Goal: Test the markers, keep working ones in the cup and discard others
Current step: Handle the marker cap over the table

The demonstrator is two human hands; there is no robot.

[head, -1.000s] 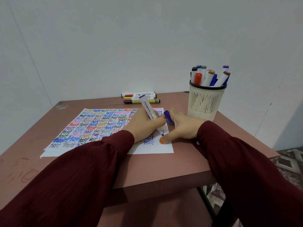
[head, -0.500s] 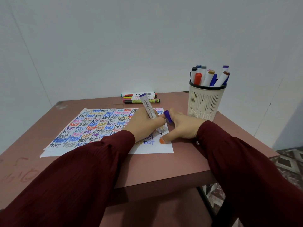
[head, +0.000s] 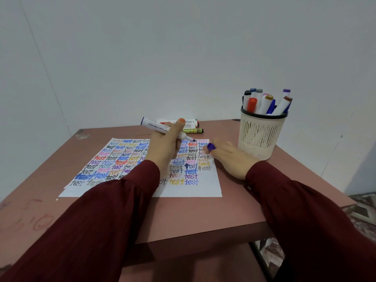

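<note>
Left hand (head: 164,147) grips an uncapped marker (head: 156,127) above the paper (head: 189,190), tip pointing right; right hand (head: 230,159) holds the purple cap (head: 211,146) between fingers, near the cup (head: 260,135).

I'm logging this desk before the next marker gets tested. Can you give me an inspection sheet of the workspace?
Surface: reddish-brown table, red scribbles near its left front corner.
Job's things: paper covered in coloured "test" words; uncapped marker; purple cap; slotted cup at right holding capped markers; loose markers lying at the far edge.
Clutter: nothing seen.
Hands: left hand grips the marker, tip near the paper's far edge, contact unclear; right hand rests beside the cup, pinching the cap.
Cables: nothing seen.
Surroundings: plain white wall; patterned floor tiles at right.
</note>
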